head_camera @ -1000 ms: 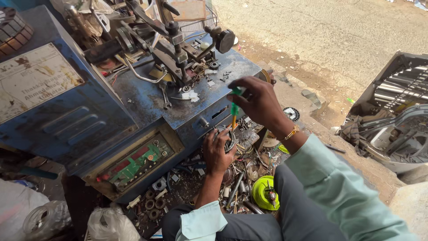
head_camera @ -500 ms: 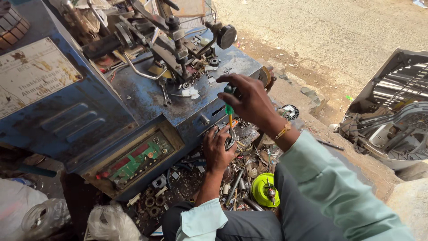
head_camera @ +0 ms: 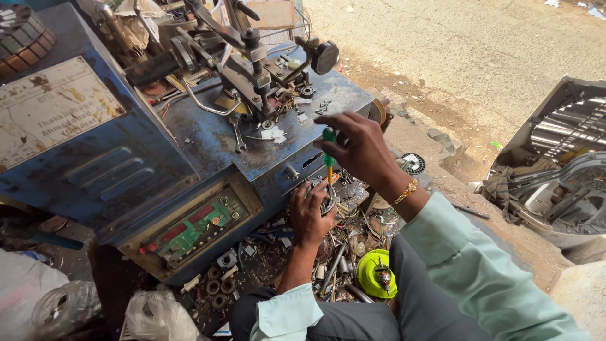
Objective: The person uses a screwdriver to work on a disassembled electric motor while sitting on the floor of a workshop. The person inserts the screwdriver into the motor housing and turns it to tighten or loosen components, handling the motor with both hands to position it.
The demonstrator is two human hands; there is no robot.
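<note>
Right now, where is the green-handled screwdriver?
In the head view, the green-handled screwdriver stands upright in the right hand, right of centre at the front edge of the blue metal machine, tip pointing down at the round metal part that the left hand steadies.

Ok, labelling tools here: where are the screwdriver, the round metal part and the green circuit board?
screwdriver (head_camera: 329, 135), head view, green handle top
round metal part (head_camera: 329, 196), head view, rim
green circuit board (head_camera: 192, 230), head view, centre

two hands (head_camera: 360, 151), one screwdriver (head_camera: 329, 146)
</note>
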